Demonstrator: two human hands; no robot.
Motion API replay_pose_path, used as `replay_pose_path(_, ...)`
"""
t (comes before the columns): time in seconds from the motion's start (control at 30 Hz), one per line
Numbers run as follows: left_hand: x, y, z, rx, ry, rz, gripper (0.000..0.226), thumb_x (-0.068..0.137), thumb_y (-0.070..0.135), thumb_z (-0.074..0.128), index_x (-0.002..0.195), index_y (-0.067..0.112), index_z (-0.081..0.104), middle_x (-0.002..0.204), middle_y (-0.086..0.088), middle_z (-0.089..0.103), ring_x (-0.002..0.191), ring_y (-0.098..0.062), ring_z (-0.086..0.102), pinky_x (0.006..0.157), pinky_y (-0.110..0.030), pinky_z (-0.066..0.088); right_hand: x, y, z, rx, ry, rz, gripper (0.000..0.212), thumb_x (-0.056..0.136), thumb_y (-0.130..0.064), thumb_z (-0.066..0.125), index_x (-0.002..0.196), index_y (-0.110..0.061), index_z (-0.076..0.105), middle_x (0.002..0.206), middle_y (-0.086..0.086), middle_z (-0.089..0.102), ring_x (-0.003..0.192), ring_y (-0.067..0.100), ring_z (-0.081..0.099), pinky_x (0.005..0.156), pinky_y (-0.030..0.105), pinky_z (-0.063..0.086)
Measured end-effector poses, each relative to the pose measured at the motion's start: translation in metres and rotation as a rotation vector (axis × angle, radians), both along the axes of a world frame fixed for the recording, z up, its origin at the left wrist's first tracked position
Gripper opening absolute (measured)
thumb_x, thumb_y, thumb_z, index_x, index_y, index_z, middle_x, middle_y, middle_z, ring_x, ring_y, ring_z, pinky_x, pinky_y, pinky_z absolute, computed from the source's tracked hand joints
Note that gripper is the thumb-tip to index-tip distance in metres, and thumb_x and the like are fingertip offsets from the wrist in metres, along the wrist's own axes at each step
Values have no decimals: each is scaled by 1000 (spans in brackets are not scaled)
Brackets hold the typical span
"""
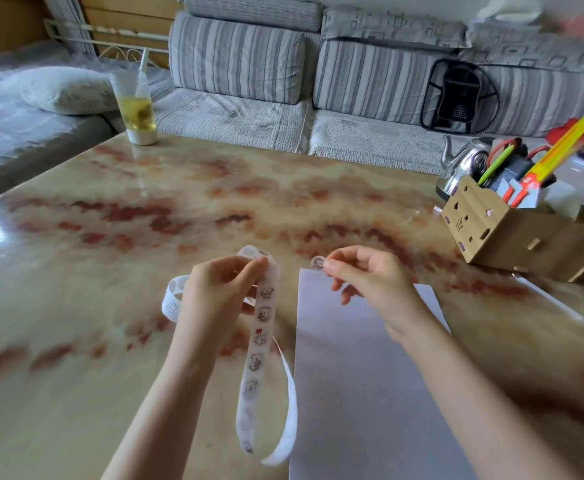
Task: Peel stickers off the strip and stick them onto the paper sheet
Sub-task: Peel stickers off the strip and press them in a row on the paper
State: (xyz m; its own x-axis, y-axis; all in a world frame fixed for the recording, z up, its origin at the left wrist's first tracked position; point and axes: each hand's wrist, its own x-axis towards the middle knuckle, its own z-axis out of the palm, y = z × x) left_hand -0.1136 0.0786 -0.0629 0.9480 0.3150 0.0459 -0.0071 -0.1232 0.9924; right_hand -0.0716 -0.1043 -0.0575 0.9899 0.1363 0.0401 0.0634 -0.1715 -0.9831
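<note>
L hand (214, 289) pinches the sticker strip (262, 327) (it loops down over the bench (110, 220)), R hand (363, 275) pinches one sticker (317, 262) just above the paper sheet (352, 375).

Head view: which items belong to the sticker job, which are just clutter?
Job: sticker strip in left hand, peeled sticker pinched by right hand, paper sheet.
Clutter: drink cup, kettle, wooden organizer, pillow.

The desk (145, 209) is beige marbled with reddish-brown blotches. The strip (261, 341) is white with small cartoon drawings. The paper (346, 375) is plain white. Sofa cushions (235, 57) are grey-striped.
</note>
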Motion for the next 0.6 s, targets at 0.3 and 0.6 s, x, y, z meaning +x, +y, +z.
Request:
replay_pose_path(0.3, 4, -15, -12, 19, 133, -127, 19, 91, 18, 59, 82, 5, 70, 70, -6, 74, 64, -18, 72, 55, -32, 58, 43, -12, -15, -102, 170, -48, 7, 83, -4, 67, 77, -9, 68, 69, 0, 64, 57, 9, 55, 48, 18, 40)
replay_pose_path(0.6, 8, -31, -30, 180, 200, -152, 24, 91, 26, 58, 74, 12, 66, 66, -1, 74, 66, -24, 72, 63, -46, 58, 51, -3, -26, -189, 227, -26, 5, 83, -4, 66, 79, -6, 66, 65, 2, 63, 37, 0, 47, 50, 18, 38)
